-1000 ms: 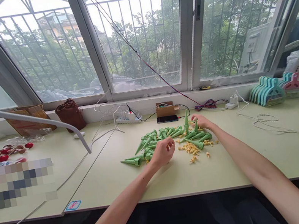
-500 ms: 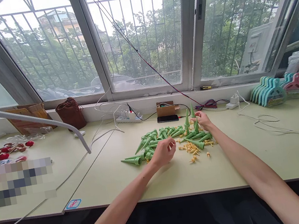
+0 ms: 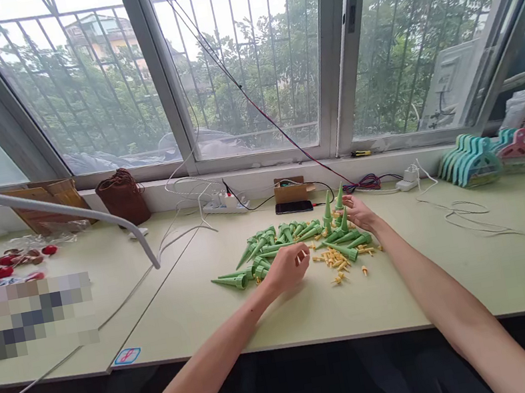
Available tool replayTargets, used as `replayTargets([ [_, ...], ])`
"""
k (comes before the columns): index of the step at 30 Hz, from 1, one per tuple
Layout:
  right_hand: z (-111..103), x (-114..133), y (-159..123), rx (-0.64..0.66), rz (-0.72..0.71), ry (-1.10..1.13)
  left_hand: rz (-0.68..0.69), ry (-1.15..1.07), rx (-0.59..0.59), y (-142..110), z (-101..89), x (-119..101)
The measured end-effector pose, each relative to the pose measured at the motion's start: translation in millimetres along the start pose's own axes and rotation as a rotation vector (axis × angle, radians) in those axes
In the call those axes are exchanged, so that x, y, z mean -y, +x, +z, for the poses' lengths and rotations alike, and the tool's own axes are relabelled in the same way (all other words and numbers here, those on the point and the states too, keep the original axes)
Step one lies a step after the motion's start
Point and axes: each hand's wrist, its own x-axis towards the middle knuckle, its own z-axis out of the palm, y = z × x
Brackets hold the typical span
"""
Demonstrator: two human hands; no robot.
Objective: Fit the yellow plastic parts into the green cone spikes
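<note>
Green plastic plant-watering spikes [image 3: 263, 244] lie heaped across the middle of the table. My left hand [image 3: 291, 267] rests at the near edge of this heap with its fingers curled; whatever they may hold is hidden. Beyond the heap's right side, my right hand [image 3: 359, 212] has its fingers at the lower part of a slightly tilted green watering spike [image 3: 340, 196]. Beside it, another green spike [image 3: 327, 211] stands point up. Small yellow plastic pieces [image 3: 335, 259] are scattered between the hands, with a single yellow piece [image 3: 364, 270] apart from them.
Behind the heap are a black phone [image 3: 293, 207], an open cardboard box [image 3: 290, 190] and a white power strip [image 3: 226, 207]. Turquoise hanger-like items [image 3: 470, 161] stand at the right. White cables [image 3: 468, 211] cross the table, and a grey curved bar [image 3: 56, 211] reaches in from the left.
The watering spike at my right hand has dropped slightly and tipped to the right, while that hand shifted a little lower and right. My left hand stays in place.
</note>
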Motion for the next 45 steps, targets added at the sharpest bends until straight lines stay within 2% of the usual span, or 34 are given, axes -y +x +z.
replayTargets([
  [14,-3,6,-9,0.138,0.062,0.001,0.025,0.004,0.025,-1,-0.6,-3],
  [22,2,14,-16,0.12,0.1,-0.013,0.039,-0.001,0.026,-1,-0.6,-3],
  [27,1,14,-15,0.123,0.065,-0.12,0.043,0.006,0.032,0,-0.5,-3],
  [33,-3,11,-11,0.084,0.044,-0.144,0.047,0.003,0.037,1,-1.9,-5],
  [39,1,12,-6,-0.082,0.11,-0.226,0.04,0.035,0.056,1,-2.3,-6],
  [41,2,16,-2,-0.239,0.095,-0.273,0.041,0.037,0.053,1,-2.0,-5],
  [43,2,24,3,-0.53,0.033,-0.394,0.05,0.04,0.047,1,-1.6,-5],
  [45,4,36,5,-0.661,-0.018,-0.438,0.053,0.046,0.031,2,-1.0,-4],
])
